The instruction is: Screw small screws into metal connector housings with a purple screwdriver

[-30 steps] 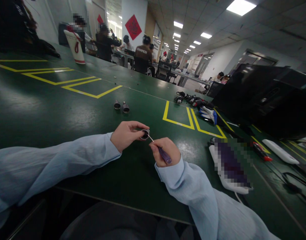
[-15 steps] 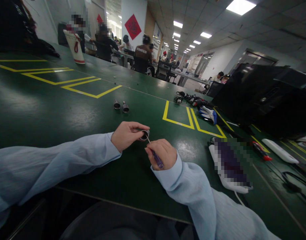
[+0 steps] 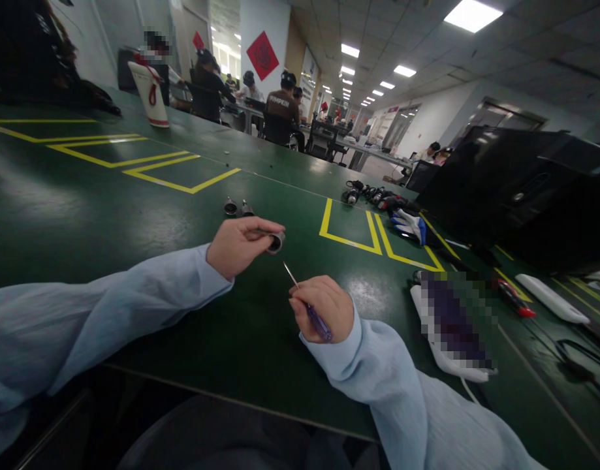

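Observation:
My left hand (image 3: 238,245) pinches a small round metal part (image 3: 275,242) just above the green table (image 3: 133,215). My right hand (image 3: 324,305) is closed round a small purple-handled screwdriver (image 3: 315,317), whose thin metal tip points up and left toward the part with a gap between them. Two more small metal parts (image 3: 237,208) stand on the table just beyond my left hand.
Yellow tape outlines (image 3: 351,228) mark the table. To the right lie a blue-and-white glove (image 3: 410,223), a cluster of dark parts (image 3: 368,194), a white device (image 3: 449,326), a red-handled tool (image 3: 515,299) and black cases (image 3: 520,196). A white cup (image 3: 150,94) stands far left; people sit at distant tables.
My left hand lifted the metal part up and to the left, away from the screwdriver tip. The tip was at the part's opening before; now it is free.

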A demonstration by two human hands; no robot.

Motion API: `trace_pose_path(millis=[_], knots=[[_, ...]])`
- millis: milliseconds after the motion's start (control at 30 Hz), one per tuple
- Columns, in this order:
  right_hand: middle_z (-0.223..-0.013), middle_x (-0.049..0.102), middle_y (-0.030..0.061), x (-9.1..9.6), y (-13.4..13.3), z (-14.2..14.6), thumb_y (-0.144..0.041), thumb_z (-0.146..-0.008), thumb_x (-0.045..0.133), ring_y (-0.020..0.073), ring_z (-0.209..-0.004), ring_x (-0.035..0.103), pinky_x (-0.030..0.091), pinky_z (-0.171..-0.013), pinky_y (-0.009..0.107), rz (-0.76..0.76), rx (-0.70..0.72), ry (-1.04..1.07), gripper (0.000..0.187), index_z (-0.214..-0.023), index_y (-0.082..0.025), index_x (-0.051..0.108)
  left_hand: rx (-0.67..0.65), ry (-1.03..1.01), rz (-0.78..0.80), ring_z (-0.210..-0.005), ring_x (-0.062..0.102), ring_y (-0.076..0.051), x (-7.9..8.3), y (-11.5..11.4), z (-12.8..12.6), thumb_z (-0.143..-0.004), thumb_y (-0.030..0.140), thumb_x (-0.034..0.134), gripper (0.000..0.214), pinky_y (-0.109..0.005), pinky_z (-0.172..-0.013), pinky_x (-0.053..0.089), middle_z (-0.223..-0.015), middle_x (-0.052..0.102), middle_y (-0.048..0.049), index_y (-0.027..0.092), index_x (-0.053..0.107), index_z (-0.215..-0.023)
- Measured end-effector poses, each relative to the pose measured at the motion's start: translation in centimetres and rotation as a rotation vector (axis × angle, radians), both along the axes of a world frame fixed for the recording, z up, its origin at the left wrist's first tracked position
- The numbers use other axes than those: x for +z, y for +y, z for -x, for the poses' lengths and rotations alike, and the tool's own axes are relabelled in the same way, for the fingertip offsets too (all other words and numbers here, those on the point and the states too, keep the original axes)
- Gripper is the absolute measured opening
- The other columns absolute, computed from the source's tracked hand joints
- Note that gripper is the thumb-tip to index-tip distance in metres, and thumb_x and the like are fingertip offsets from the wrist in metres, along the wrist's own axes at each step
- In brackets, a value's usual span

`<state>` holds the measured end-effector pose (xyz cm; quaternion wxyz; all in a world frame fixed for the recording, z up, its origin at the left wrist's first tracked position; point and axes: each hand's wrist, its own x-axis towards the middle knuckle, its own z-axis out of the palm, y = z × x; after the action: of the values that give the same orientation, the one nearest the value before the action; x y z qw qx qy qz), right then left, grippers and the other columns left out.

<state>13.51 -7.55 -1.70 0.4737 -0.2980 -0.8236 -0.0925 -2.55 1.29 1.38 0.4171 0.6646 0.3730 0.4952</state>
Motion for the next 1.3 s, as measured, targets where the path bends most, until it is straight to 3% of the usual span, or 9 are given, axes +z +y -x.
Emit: trace_pose_path(millis=[167,267,467,567,667,767,933,1067,1300], knots=[[-0.066,0.065,0.0039,-0.2,0.0,-0.1,-0.017,-0.079,0.052,0.0129,-0.062,0.059,0.05,-0.062,0.025,0.071,-0.02,-0.04,0.003,-0.076,-0.018,0.053,0.484,0.107,-0.31,-0.083,0.061,-0.014,1.4,6.5,5.1,-0.072,0.018,0.056,0.029,-0.029,-0.08,0.051,-0.101,0.065,-0.0059,0.008,0.06,-0.099],[-0.065,0.064,0.0033,-0.4,0.2,-0.1,-0.019,-0.08,0.05,0.0121,-0.06,0.057,0.049,-0.061,0.025,0.081,-0.031,-0.048,0.006,-0.074,-0.018,0.053,0.596,0.208,-0.355,-0.095,0.055,-0.014,0.3,10.3,9.0,-0.075,0.013,0.051,0.035,-0.027,-0.085,0.048,-0.108,0.06,-0.0055,0.006,0.052,-0.11],[-0.063,0.063,0.0024,-0.8,0.6,0.1,-0.022,-0.081,0.049,0.0115,-0.057,0.056,0.048,-0.058,0.023,0.112,-0.047,-0.074,0.011,-0.072,-0.019,0.054,0.384,0.557,-0.21,-0.09,0.054,-0.014,-2.6,13.5,11.7,-0.075,0.012,0.05,0.045,-0.03,-0.086,0.045,-0.105,0.062,-0.0049,0.007,0.044,-0.119],[-0.062,0.062,0.0025,-1.0,0.7,0.2,-0.023,-0.08,0.05,0.0113,-0.056,0.055,0.047,-0.058,0.023,0.119,-0.055,-0.06,0.011,-0.072,-0.019,0.054,0.311,0.639,-0.189,-0.088,0.055,-0.014,-2.8,13.4,11.3,-0.075,0.014,0.048,0.045,-0.029,-0.085,0.044,-0.105,0.062,-0.0036,0.008,0.044,-0.119],[-0.063,0.063,0.0024,-1.0,0.8,0.2,-0.022,-0.08,0.051,0.011,-0.056,0.056,0.047,-0.058,0.022,0.134,-0.045,-0.057,0.009,-0.073,-0.018,0.055,0.344,0.693,-0.261,-0.099,0.051,-0.016,-2.6,13.0,10.8,-0.076,0.019,0.048,0.048,-0.031,-0.093,0.039,-0.116,0.056,-0.0048,0.007,0.042,-0.121],[-0.064,0.063,0.0018,-0.9,0.8,0.3,-0.023,-0.08,0.05,0.0109,-0.057,0.056,0.047,-0.058,0.022,0.157,-0.054,-0.046,0.009,-0.073,-0.019,0.055,0.364,0.817,-0.459,-0.118,0.04,-0.022,-2.3,12.4,9.6,-0.078,0.024,0.047,0.05,-0.035,-0.102,0.028,-0.128,0.046,-0.0104,0.004,0.041,-0.123],[-0.063,0.063,0.0017,-0.8,0.7,0.5,-0.023,-0.08,0.05,0.0113,-0.057,0.056,0.046,-0.058,0.022,0.14,-0.074,-0.026,0.009,-0.072,-0.019,0.055,0.142,1.135,-0.716,-0.121,0.037,-0.029,-2.2,11.7,5.7,-0.077,0.037,0.049,0.049,-0.044,-0.103,0.02,-0.125,0.049,-0.0141,0.01,0.05,-0.117],[-0.062,0.062,0.0019,-0.7,0.7,0.4,-0.023,-0.08,0.05,0.0119,-0.057,0.055,0.045,-0.058,0.023,0.152,-0.092,-0.026,0.011,-0.071,-0.019,0.055,0.101,1.292,-0.715,-0.107,0.051,-0.028,-2.2,11.6,3.8,-0.083,0.032,0.039,0.04,-0.048,-0.099,0.022,-0.116,0.056,-0.0153,0.011,0.054,-0.114],[-0.064,0.063,0.0018,-0.7,0.7,0.0,-0.024,-0.081,0.049,0.012,-0.058,0.056,0.046,-0.06,0.023,0.176,-0.081,-0.049,0.012,-0.072,-0.02,0.055,-0.035,1.275,-0.712,-0.103,0.053,-0.024,-2.7,9.3,2.0,-0.083,0.021,0.037,0.034,-0.036,-0.087,0.038,-0.113,0.059,-0.0117,0.015,0.058,-0.109]])
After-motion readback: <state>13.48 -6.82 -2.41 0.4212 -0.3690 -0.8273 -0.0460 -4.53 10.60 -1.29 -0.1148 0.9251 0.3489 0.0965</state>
